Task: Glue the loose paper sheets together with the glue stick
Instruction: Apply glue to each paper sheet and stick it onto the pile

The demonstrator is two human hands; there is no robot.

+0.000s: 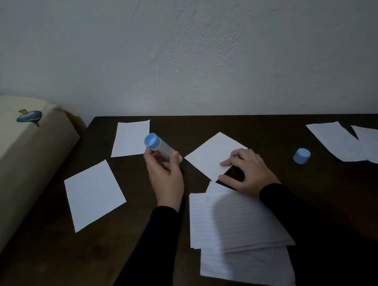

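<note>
Head cam, going L to R: a cream cushion (18, 157) w/ a blue spinning-top print sits at the left edge, beside the dark worktop (271, 133) that runs along a white wall (200, 49). Lower left of centre lies a blank sheet (94, 195), turned at an angle; above it, nr the worktop's back edge, a second blank sheet (131, 138). The left hand (165, 177), black sleeve, has fingers and thumb curled round the glue stick (160, 149), held tilted w/ its blue base pointing up-left and the uncapped white tip just past the thumb, off the paper. Centre frame, a third blank sheet (213, 154) lies diamond-wise; the right hand (247, 172) rests on its lower right corner, fingers spread & bent, fingertips pressing on the paper, thumb on the worktop below the edge. Under both forearms, bottom centre, a loose stack of lined sheets (240, 234) fans out. Right of the right hand, apart from it, the blue cap (301, 156) stands alone. Far right, more white sheets (338, 142) overlap and run out of frame.
</note>
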